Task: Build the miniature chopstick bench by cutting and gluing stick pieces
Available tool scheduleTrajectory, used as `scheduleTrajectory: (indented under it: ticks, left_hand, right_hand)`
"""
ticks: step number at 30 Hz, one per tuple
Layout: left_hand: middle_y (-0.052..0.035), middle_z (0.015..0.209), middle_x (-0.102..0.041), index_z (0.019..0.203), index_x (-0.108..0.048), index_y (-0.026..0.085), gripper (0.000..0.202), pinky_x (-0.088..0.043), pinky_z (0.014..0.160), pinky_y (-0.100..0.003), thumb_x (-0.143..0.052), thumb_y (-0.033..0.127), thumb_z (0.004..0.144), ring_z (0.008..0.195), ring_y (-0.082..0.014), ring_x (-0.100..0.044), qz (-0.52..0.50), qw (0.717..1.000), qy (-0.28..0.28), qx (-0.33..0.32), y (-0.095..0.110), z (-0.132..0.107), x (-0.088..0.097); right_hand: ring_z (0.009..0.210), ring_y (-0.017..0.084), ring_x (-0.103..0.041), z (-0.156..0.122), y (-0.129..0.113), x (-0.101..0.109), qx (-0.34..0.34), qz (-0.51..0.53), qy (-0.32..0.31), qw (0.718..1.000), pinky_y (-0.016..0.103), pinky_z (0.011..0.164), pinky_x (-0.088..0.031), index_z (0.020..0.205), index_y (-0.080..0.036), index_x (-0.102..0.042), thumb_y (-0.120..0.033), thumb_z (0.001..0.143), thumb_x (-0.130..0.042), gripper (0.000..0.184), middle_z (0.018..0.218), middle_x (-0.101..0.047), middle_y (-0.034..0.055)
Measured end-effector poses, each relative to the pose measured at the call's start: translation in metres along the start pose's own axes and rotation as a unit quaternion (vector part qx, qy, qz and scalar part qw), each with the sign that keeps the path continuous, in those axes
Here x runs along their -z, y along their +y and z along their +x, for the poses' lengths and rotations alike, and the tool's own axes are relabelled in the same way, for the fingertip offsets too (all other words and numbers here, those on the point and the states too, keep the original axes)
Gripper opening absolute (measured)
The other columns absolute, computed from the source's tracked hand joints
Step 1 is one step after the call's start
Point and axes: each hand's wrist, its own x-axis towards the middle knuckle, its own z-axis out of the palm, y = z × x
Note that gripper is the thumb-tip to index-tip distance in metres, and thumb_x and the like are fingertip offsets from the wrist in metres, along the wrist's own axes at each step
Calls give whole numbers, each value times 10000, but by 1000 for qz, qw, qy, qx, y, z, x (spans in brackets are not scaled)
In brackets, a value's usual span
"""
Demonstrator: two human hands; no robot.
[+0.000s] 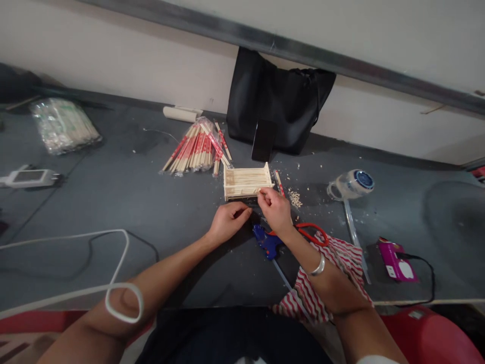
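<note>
1. Centrally, on the dark grey table [113, 192], we see a small stick box [247, 181]. It is a low, open-topped rectangle of pale wooden sticks laid side by side, with stacked sticks for walls.
2. It sits just near of a black bag [276, 96] and a dark phone [264, 140] leaning on it. A bundle of red-and-white wrapped chopsticks [197, 149] lies to its left.
3. We find the right hand [275, 207] reaching forward from the near right, a silver bracelet [318, 265] on the wrist. Thumb and forefinger are pinched on the box's near right corner.
4. The left hand [229, 220] rests on the table just near of the box, knuckles up, fingers curled in toward the palm. Whether they enclose anything, we cannot tell.
5. Under the right wrist lie a blue glue gun [267, 241] and red scissors [312, 233] — both beside a striped cloth [326, 273].
</note>
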Motion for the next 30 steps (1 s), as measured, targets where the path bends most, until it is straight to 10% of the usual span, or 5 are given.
scheduleTrajectory:
  ticks: [30]
  left_hand:
    - [-13, 685, -727, 745, -706, 195, 240, -485, 624, -240, -581, 311, 915, 618, -146, -628, 13, 1000, -21, 13, 0, 1, 2]
  right_hand:
    - [571, 168, -556, 0, 0, 1, 2, 3, 6, 1000, 284, 647, -465, 903, -227, -700, -292, 953, -538, 182, 620, -615, -17]
